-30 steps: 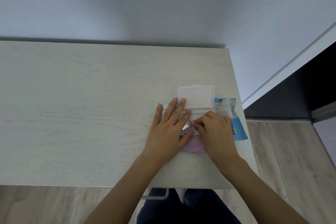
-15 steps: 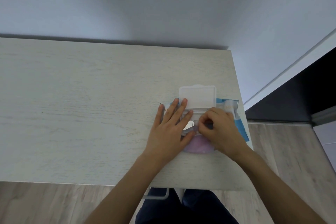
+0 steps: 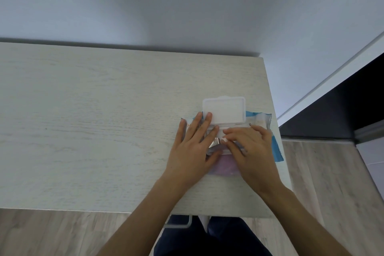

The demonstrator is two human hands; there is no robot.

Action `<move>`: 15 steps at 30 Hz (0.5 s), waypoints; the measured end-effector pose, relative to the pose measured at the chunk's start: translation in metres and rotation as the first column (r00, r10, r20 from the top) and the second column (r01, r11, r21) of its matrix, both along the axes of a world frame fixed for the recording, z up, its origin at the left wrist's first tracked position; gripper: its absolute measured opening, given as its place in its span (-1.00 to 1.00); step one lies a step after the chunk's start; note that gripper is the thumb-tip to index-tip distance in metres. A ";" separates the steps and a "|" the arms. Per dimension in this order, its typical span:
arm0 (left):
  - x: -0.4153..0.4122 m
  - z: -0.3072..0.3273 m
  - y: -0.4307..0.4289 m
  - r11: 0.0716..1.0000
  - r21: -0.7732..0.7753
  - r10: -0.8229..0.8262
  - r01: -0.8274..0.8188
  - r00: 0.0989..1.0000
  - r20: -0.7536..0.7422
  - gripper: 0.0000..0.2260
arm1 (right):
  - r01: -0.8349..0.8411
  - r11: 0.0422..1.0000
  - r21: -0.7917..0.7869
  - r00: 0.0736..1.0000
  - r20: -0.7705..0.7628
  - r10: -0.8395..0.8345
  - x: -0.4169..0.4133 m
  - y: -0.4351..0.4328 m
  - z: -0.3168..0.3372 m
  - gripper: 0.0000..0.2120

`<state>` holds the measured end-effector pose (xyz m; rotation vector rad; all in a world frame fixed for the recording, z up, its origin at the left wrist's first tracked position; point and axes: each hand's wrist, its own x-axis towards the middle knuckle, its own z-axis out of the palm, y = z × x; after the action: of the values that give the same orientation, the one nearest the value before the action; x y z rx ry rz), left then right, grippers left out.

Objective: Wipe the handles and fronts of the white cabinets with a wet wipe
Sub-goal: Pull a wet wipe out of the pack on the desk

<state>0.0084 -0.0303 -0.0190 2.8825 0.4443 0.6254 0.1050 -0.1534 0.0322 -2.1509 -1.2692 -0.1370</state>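
A wet wipe pack (image 3: 259, 119), blue and white with a purple patch near me, lies at the right end of a pale wooden table (image 3: 104, 131). Its white plastic lid (image 3: 225, 111) is flipped open away from me. My left hand (image 3: 193, 151) lies flat on the pack's left half, fingers spread and pressing down. My right hand (image 3: 251, 151) covers the right half, with its fingertips together at the opening beside a peeled silver seal flap (image 3: 215, 143). No wipe shows between the fingers. No cabinets are in view.
The pack sits close to the table's right edge (image 3: 276, 131). Beyond that edge are wood floor (image 3: 324, 172) and a dark doorway (image 3: 342, 110). A plain wall (image 3: 187, 6) stands behind the table. My legs and a white metal frame (image 3: 178, 224) show under the near edge.
My right hand has flattened and slid slightly left over the opening, its fingers less curled than before. The left hand and the pack have stayed put.
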 end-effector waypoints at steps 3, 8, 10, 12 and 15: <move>0.000 0.002 -0.001 1.000 -0.010 0.006 -0.006 1.000 0.003 -0.51 | 0.006 1.000 -0.011 0.987 -0.157 -0.008 -0.007 0.000 0.009 -0.86; 0.001 0.004 -0.002 0.999 -0.034 0.000 -0.001 1.000 -0.014 -0.52 | 0.005 1.000 -0.012 0.959 -0.284 -0.008 -0.010 0.007 0.012 -0.85; 0.001 0.004 -0.002 0.999 -0.034 0.002 -0.003 1.000 -0.031 -0.52 | 0.081 0.996 0.047 0.925 -0.375 -0.058 -0.007 0.007 0.020 -0.81; 0.001 0.005 -0.001 0.999 -0.047 0.006 -0.008 0.999 -0.052 -0.52 | 0.121 0.989 0.090 0.885 -0.460 -0.066 -0.002 0.005 0.035 -0.74; 0.000 0.008 -0.001 0.999 -0.053 0.009 -0.012 0.998 -0.065 -0.51 | 0.158 0.975 0.154 0.868 -0.492 -0.063 0.002 0.003 0.060 -0.74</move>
<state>0.0086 -0.0317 -0.0115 2.8578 0.4777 0.5148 0.1073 -0.1506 0.0925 -1.9269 -0.8055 0.2182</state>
